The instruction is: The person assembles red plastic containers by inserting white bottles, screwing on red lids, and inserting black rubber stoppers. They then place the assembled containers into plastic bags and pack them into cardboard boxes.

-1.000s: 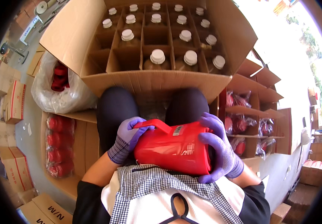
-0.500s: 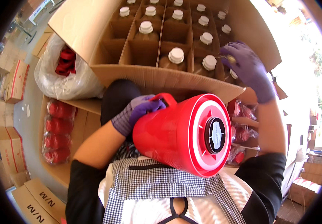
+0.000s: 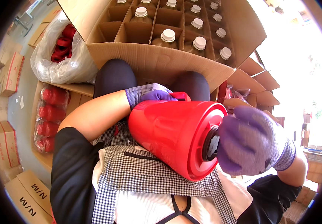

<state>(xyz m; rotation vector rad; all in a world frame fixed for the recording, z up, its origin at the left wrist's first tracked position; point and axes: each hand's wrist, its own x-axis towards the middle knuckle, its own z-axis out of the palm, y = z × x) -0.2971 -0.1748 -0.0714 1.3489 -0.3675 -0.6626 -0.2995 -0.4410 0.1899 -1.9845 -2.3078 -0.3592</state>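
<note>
A red plastic jug [image 3: 161,130] lies tilted on its side across my lap, its round base facing right. My left hand [image 3: 157,93] is closed round its handle [image 3: 181,96]. In the middle of the base sits a black round knob with a pale label [image 3: 212,143]. My right hand [image 3: 250,142], in a purple-grey glove, is up against the base beside the knob. Its fingers are curled, and they hide whatever they may hold. Beyond my knees stands an open carton [image 3: 153,56] with cardboard dividers, holding several bottles with white caps [image 3: 168,35].
At the left, a clear plastic bag [image 3: 41,63] holds red ring-shaped parts [image 3: 62,48]. Below it, wrapped red parts [image 3: 50,114] lie in a carton. Open cartons [image 3: 246,80] with wrapped red pieces stand at the right. Closed boxes [image 3: 6,143] line the left floor.
My right hand has left the carton's right edge and come down to the jug's base. The jug has turned slightly, and the carton sits higher in view. My left hand keeps its hold.
</note>
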